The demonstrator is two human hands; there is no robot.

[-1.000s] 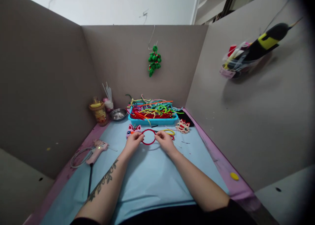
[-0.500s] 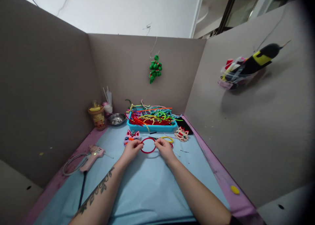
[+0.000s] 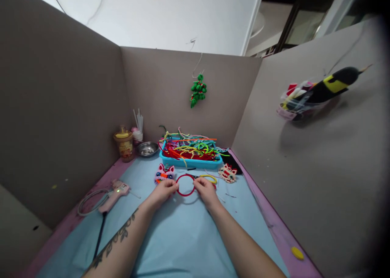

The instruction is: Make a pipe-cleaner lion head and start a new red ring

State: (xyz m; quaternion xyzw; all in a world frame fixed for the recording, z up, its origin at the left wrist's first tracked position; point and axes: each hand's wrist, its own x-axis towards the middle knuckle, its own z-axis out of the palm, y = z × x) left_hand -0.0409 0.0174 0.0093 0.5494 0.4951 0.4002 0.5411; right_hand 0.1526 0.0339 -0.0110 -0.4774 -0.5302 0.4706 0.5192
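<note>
A red pipe-cleaner ring (image 3: 185,195) is held up just over the blue cloth, between my two hands. My left hand (image 3: 165,189) pinches its left side with thumb and fingertips. On the opposite side my right hand (image 3: 207,191) pinches it the same way. Behind my left hand lies a pink fuzzy animal face (image 3: 164,172) with blue eyes. Yellow-handled scissors (image 3: 210,178) lie partly hidden behind my right hand. A cream and red animal face (image 3: 228,173) rests to the right of them.
A blue tray (image 3: 195,163) heaped with coloured pipe cleaners stands at the back, beside a metal bowl (image 3: 148,149) and a lidded cup (image 3: 124,146). At left lies a pink glue gun (image 3: 115,196) with its cord. Grey panels (image 3: 164,87) enclose three sides.
The whole view has shifted a little, so the scene sits slightly lower and to the right. Both hands keep their pinch on the ring, which seems barely changed.
</note>
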